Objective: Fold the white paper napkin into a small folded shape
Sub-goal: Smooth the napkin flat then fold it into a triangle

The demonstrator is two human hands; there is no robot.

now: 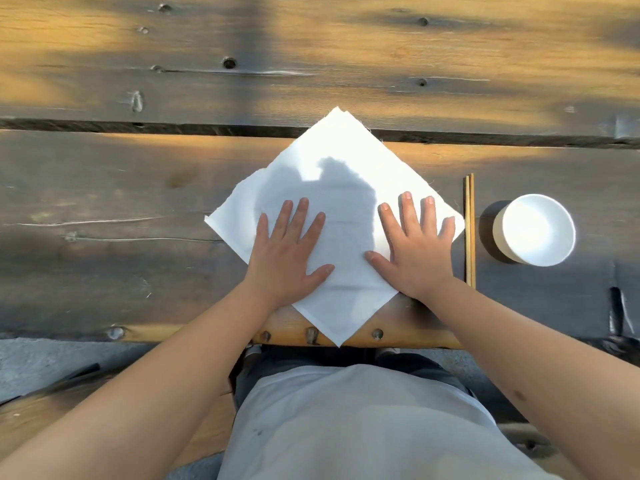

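The white paper napkin point(332, 157) lies flat on the wooden table as a diamond, one corner pointing away from me and one hanging just over the near edge. My left hand point(289, 252) rests palm down on its left half, fingers spread. My right hand point(415, 247) presses palm down on its right half, fingers spread toward the right corner. Neither hand grips anything. The hands cast a shadow over the napkin's middle.
A pair of wooden chopsticks point(469, 230) lies straight just right of the napkin. A white bowl point(535, 230) stands further right. The plank table point(138, 202) has a dark gap running across behind the napkin's middle; its near edge is by my waist.
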